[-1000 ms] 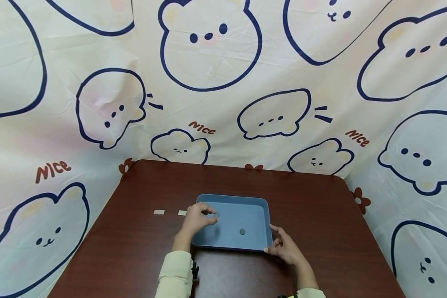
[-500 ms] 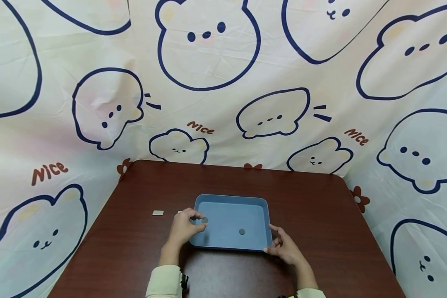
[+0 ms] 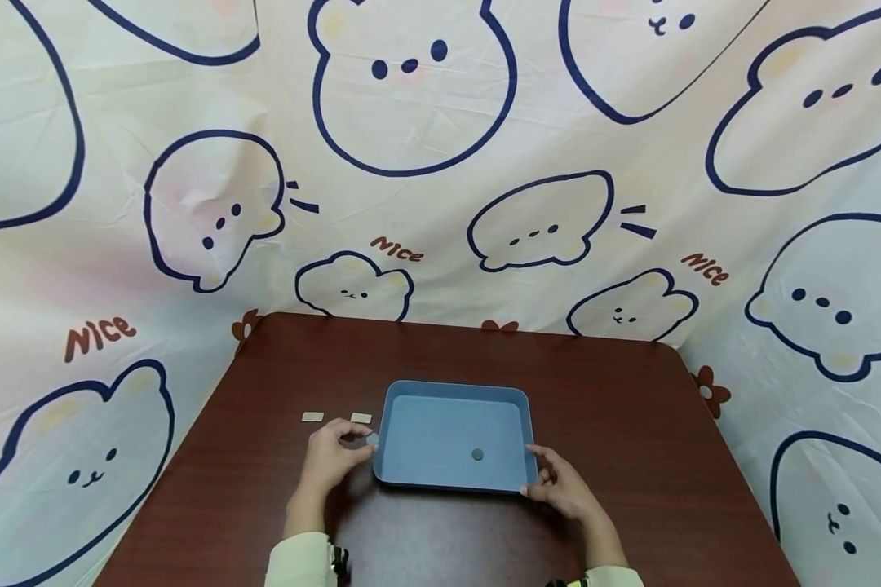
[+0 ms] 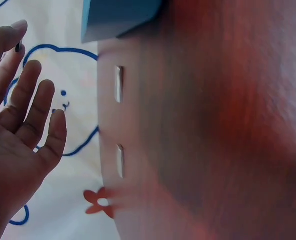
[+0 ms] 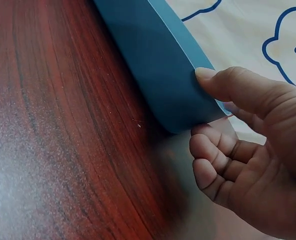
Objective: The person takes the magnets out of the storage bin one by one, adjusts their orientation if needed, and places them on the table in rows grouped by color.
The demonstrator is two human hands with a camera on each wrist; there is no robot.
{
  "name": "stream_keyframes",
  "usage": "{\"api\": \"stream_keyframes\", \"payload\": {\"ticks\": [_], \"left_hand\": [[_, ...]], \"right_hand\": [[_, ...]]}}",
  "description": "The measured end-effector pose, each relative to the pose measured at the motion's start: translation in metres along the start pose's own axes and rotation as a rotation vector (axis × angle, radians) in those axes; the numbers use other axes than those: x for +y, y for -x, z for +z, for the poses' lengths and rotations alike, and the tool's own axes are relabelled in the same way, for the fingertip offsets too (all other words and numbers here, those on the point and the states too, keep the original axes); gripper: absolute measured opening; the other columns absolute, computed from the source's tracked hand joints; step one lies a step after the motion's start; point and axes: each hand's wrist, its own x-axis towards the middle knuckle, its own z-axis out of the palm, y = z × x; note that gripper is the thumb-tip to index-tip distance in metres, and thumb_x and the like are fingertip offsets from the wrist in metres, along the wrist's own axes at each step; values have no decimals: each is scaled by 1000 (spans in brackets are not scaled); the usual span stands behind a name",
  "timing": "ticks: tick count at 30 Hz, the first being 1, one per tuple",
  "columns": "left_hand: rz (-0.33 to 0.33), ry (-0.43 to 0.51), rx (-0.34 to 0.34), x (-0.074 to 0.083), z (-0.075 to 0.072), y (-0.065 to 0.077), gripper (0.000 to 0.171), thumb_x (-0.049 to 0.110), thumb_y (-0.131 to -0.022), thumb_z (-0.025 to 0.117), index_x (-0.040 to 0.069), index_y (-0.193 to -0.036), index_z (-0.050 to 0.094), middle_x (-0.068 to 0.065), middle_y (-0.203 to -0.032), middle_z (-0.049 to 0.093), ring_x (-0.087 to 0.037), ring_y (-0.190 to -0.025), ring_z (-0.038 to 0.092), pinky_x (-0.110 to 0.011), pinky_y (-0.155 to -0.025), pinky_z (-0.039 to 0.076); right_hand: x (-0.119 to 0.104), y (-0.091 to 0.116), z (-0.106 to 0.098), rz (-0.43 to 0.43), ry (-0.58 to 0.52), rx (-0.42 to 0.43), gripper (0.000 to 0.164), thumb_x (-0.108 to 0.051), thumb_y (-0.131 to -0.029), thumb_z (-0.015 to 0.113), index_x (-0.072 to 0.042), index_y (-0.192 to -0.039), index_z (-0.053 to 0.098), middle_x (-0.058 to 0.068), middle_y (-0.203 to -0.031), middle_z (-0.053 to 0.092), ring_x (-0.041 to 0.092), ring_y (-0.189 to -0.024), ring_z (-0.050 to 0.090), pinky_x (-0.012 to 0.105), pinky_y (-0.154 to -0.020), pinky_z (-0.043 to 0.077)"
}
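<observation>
Between thumb and forefinger my left hand (image 3: 330,456) pinches a small round coin-like disc (image 3: 372,439), held just off the left side of a blue rectangular tray (image 3: 455,485). In the left wrist view only the thin dark edge of this disc (image 4: 19,46) shows, and the other fingers of the left hand (image 4: 23,130) are spread loosely. My right hand (image 3: 561,485) grips the tray's near right corner. The right wrist view has the thumb of the right hand (image 5: 253,130) on the tray's rim (image 5: 188,60). Another grey disc (image 3: 477,454) lies inside the tray.
Two small pale rectangular pieces (image 3: 312,417) lie left of the tray on the dark brown table (image 3: 595,383); the nearer to the tray is the right-hand piece (image 3: 360,418). A cloth printed with cartoon bears (image 3: 411,122) hangs around the table's back and sides.
My left hand has moved left with the pinched disc, from above the tray to outside its left rim. Both pale pieces are now uncovered. The right hand and tray have stayed put.
</observation>
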Motion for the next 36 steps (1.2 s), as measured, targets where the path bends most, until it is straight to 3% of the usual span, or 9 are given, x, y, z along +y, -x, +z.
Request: {"api": "stream_keyframes", "payload": {"ticks": [14,25,36], "left_hand": [[-140,-16,-92,-24,-8,12,17,12,-67,84,13,-80,74,0,-85,62,-19,-80,62,-31,-70,48],[-163,-61,-133,-34,-11,14,17,12,-69,82,12,-83,74,1,-87,63,-21,-83,60,-38,-73,47],[-186,-79,-138,-42,-7,12,16,14,-70,82,12,-83,74,-1,-89,62,-22,-86,57,-40,-75,45]], "right_hand": [[6,-1,-10,25,15,-41,68,-10,-80,74,3,-137,38,6,-70,51,12,-53,41,28,-50,38],[0,-5,-14,19,41,-47,71,-12,-76,77,1,-136,41,6,-74,50,14,-57,43,28,-52,38],[1,-6,-11,33,-7,-73,72,-11,-77,76,1,-137,38,8,-74,52,17,-57,45,30,-53,40]]}}
